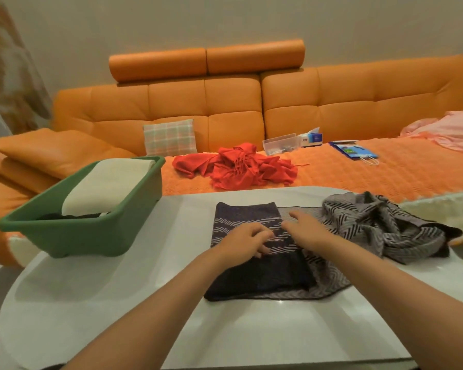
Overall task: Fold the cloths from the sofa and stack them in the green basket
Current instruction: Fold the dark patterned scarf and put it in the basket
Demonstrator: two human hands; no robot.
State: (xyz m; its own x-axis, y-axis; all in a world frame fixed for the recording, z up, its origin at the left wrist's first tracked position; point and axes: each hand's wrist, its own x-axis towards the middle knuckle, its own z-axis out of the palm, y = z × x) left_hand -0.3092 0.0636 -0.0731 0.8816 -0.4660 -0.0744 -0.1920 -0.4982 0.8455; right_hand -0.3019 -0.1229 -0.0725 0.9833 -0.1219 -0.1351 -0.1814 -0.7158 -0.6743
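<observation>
While both your hands rest on it, the dark navy folded cloth with pale wavy stripes (251, 273) lies flat in the middle of the glossy white table (118, 303). Your left hand (245, 240) sits on the striped band with fingers bent and tips down on the fabric; whether they pinch a fold cannot be told. Your right hand (306, 231) lies just beside it, fingers straight, pressing flat near the cloth's right edge. To the right, a grey zigzag-patterned cloth (380, 225) is bunched in a heap, with a flat part of it running under the dark fold. The green plastic basket (78, 236) stands at the table's left corner and holds a folded cream cloth (110, 185) on top of something dark. Behind, on the orange leather sofa (225, 102), a crumpled red cloth (235, 166) lies on the seat, well apart from the basket.
</observation>
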